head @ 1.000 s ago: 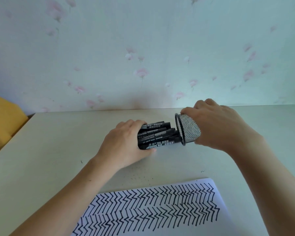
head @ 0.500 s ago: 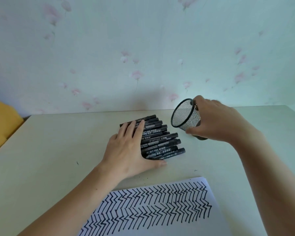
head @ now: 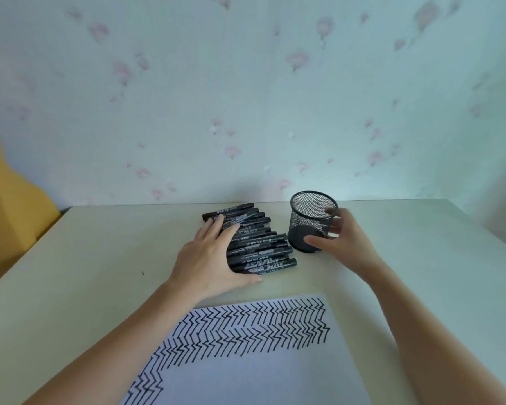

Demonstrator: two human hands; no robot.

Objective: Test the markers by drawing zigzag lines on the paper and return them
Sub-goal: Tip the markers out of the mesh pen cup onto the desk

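Markers [head: 254, 244] lay fanned in a row on the table [head: 100, 258], capped. Left hand [head: 214, 258] rested flat on their near ends, fingers straight, likely to stop rolling. Right hand [head: 338, 241] curled loosely beside the upright mesh cup [head: 311, 222]; actual grip unclear. Paper [head: 246, 369] already carried many zigzags; markers not yet returned.

Bare table [head: 94, 276] lies left of the markers [head: 257, 247], which crowd the upright mesh cup [head: 311, 222], with paper [head: 260, 363] covering the near side.
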